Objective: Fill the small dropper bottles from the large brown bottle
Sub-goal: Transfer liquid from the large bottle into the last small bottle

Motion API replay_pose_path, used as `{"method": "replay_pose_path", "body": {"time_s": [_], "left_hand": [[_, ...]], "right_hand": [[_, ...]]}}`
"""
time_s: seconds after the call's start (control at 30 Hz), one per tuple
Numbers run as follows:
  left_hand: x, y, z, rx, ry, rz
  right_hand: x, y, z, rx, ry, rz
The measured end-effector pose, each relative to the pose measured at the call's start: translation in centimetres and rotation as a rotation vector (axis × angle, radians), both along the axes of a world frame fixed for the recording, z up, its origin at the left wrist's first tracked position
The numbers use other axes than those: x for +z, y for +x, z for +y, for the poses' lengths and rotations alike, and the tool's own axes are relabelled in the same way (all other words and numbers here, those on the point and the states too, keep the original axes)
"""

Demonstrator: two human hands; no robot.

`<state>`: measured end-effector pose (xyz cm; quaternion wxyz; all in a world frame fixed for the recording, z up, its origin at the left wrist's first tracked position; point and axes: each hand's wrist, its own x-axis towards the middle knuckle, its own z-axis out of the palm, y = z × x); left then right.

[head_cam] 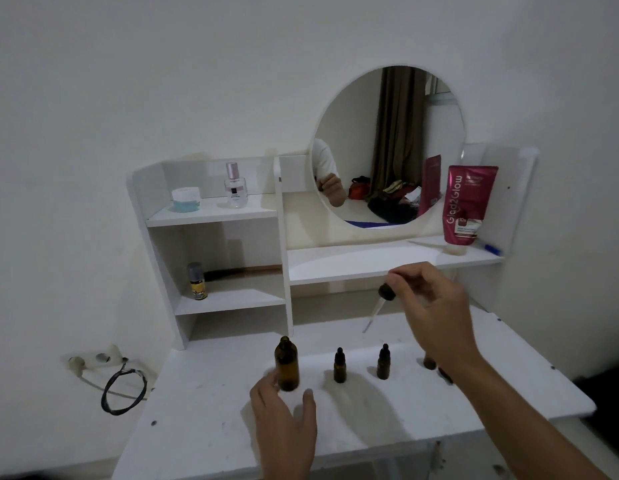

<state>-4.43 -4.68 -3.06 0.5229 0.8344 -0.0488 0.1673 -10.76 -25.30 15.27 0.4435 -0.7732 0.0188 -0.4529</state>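
Head view: the right hand (pixel 429 299) pinches a dropper pipette (pixel 379 306) aloft while the open left hand (pixel 283 414) cups, perhaps touching, the uncapped large brown bottle (pixel 286 363), so drawing liquid looks next, needing the tip lowered into its neck.

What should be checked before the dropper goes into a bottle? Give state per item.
1. Large brown bottle uncapped, upright: ok.
2. Left hand steadying it: not ok; fingers open around the base, no grip.
3. Dropper secure in right hand: ok, pinched at bulb.
4. Dropper loaded: cannot tell.
5. Two small dropper bottles open to receive: not ok, caps on.
6. Bottle behind right wrist: cannot tell, mostly hidden.
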Motion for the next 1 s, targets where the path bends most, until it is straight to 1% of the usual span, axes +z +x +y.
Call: {"method": "replay_pose_path", "body": {"time_s": [0.07, 0.2, 0.23, 0.37, 0.5, 0.73, 0.9, 1.0], "left_hand": [[0.4, -2.2, -2.1, -0.094, -0.015, 0.034], [1.7, -6.1, -6.5, -0.460, 0.021, 0.145], [2.0, -6.5, -7.5, -0.524, 0.032, 0.162], [2.0, -6.8, -11.3, -0.633, -0.003, 0.218], [1.1, -5.8, -14.8, -0.680, 0.023, 0.232], [1.6, -3.3, -19.6, -0.647, 0.098, 0.192], [1.3, -2.2, -21.0, -0.595, 0.030, 0.172], [0.9, -1.7, -21.3, -0.583, -0.007, 0.155]], "right_hand": [[-0.6, -1.3, -2.5, -0.069, 0.033, 0.023], [-1.9, -3.1, -6.0, -0.173, 0.051, 0.054], [-2.2, -3.4, -6.6, -0.190, 0.045, 0.060], [-3.4, -4.2, -8.3, -0.232, 0.033, 0.062], [-4.4, -4.1, -9.9, -0.276, 0.029, 0.076], [-5.6, -3.5, -11.5, -0.286, 0.013, 0.086], [-6.4, -2.6, -11.8, -0.262, -0.007, 0.064], [-6.9, -2.0, -12.1, -0.256, -0.064, 0.067]]}}
